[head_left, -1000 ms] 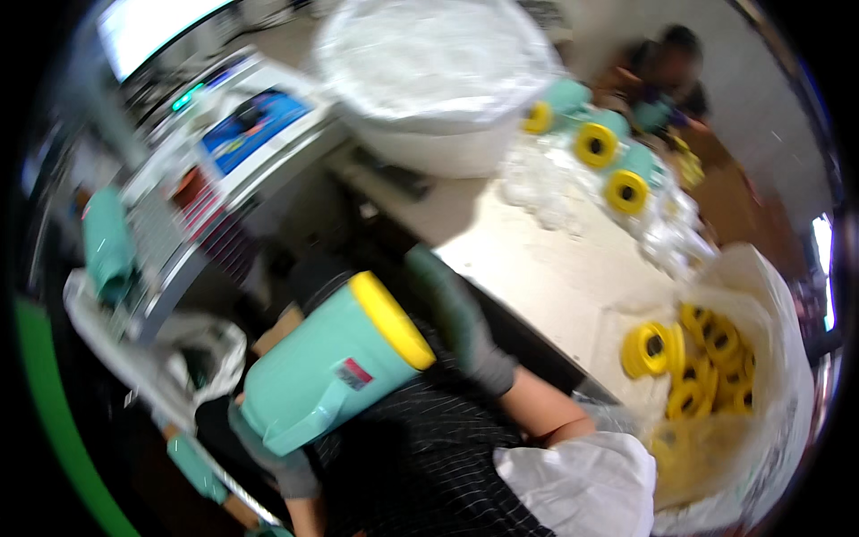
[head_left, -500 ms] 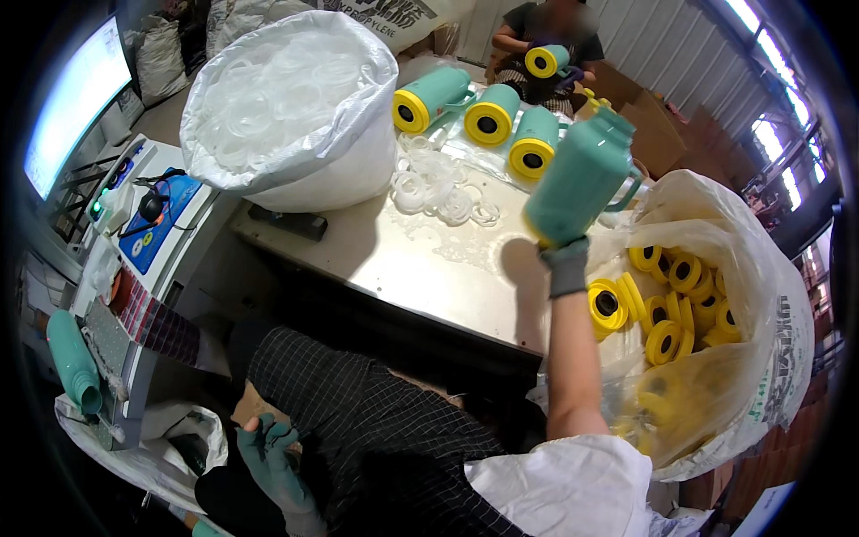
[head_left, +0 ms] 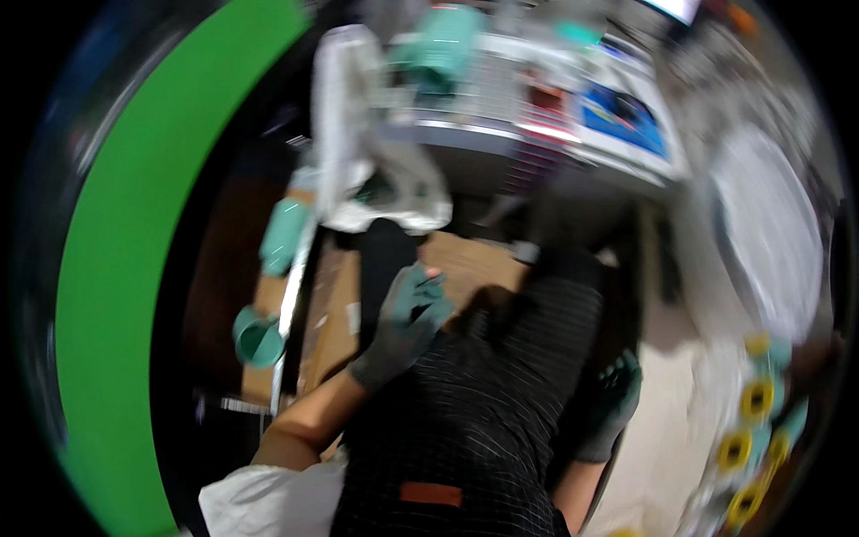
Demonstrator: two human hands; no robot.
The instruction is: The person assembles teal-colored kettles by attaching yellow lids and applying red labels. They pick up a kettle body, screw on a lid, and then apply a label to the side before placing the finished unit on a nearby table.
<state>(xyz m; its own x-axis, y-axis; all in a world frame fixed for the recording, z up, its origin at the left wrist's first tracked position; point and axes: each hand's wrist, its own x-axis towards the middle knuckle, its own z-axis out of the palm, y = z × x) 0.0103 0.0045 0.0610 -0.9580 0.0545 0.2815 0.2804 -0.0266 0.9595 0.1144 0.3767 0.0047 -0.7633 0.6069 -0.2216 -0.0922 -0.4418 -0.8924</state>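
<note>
My left hand (head_left: pixel 409 315), in a grey-green glove, is above my left thigh with its fingers loosely curved and apart. No object shows in it. At the table's near edge, beside my right thigh, my right hand (head_left: pixel 614 398) wears the same kind of glove. Its fingers are a little bent and apart, and I see nothing in them, though the picture is blurred. Teal jugs with yellow lids (head_left: pixel 758 398) lie in a group on the pale table (head_left: pixel 653 430) to the right. Left of my left hand are a teal bottle-shaped body (head_left: pixel 284 234) and a teal open-mouthed vessel (head_left: pixel 259 338).
Ahead stands a small bench (head_left: pixel 479 125) with a teal jug (head_left: pixel 445 46) and a blue pad (head_left: pixel 622 121). A white sack (head_left: pixel 335 143) hangs at its left. Flattened cardboard (head_left: pixel 474 267) lies below. A big white bag (head_left: pixel 774 242) is at right; a green surface (head_left: pixel 112 286) curves far left.
My view has swung left, toward the bench and floor. The teal jug that my right hand held up is out of it, and that hand is down by my thigh.
</note>
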